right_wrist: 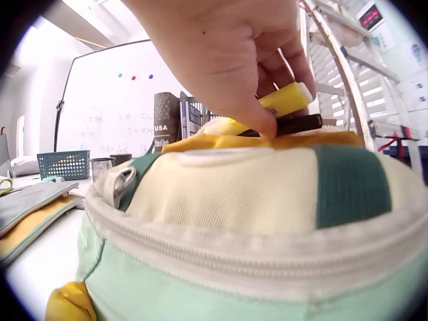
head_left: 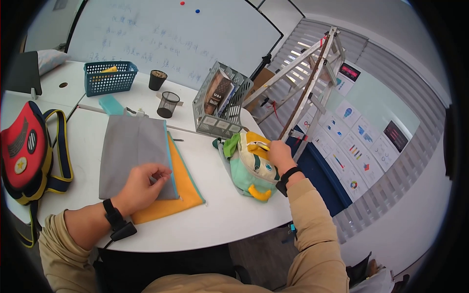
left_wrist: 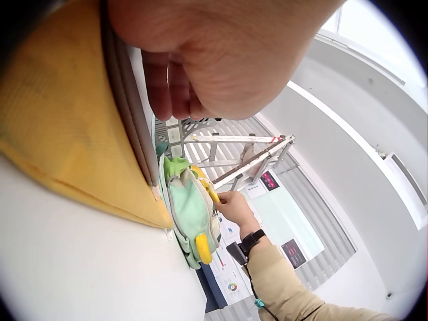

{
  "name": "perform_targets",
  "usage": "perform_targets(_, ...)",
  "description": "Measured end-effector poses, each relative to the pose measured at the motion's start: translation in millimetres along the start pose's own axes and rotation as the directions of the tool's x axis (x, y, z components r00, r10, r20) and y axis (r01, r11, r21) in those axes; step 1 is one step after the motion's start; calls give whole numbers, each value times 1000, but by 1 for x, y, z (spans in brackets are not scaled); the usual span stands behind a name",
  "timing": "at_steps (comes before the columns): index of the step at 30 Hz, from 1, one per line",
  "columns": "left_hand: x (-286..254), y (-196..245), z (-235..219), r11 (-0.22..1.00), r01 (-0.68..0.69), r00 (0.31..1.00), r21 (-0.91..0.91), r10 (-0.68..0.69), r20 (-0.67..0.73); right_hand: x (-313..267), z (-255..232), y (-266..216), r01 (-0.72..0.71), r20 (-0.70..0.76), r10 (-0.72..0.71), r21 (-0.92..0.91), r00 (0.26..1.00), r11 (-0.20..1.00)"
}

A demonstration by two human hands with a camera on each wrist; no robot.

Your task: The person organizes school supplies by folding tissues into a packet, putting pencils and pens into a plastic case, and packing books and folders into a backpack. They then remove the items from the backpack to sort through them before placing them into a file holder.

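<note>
My right hand (head_left: 282, 156) is at the top of a small mint-green and cream backpack (head_left: 244, 178). In the right wrist view its thumb and fingers pinch a yellow stick with a white end (right_wrist: 287, 99). A black pen-like stick (right_wrist: 299, 125) lies right beneath it, at the orange lining (right_wrist: 321, 140) of the bag's opening. Over the grey zip pouch (head_left: 129, 146) hovers my left hand (head_left: 144, 184), fingers loosely bent, holding nothing. An orange zip pouch (head_left: 188, 188) lies partly covered under the grey one.
A red and black backpack (head_left: 24, 151) sits at the left edge. Behind the pouches stand a teal basket (head_left: 110, 83), a black cup (head_left: 157, 80), a mesh pen holder (head_left: 168, 105) and a grey file rack (head_left: 205, 119) with books. A stepladder (head_left: 312, 93) rises beyond the table.
</note>
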State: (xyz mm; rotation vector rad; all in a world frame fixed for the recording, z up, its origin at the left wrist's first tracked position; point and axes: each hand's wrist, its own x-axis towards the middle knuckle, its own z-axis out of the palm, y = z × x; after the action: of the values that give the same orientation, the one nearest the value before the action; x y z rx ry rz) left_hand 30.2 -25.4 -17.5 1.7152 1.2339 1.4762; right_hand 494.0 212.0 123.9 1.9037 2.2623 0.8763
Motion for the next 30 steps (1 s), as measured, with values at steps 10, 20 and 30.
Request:
perform_targets(10, -2, 2, -1, 1000, 27, 999, 7, -27, 34, 7, 51, 4, 127, -233, -115, 38, 966, 991)
perform_targets(20, -4, 6, -2, 1000, 18, 1000, 22, -18, 12, 18, 41, 2, -35, -185, 88, 274, 979, 961)
perform_targets(30, -2, 13, -11, 1000, -15, 999, 7, 15, -37, -11, -35, -54, -90, 33, 87, 114, 996, 989)
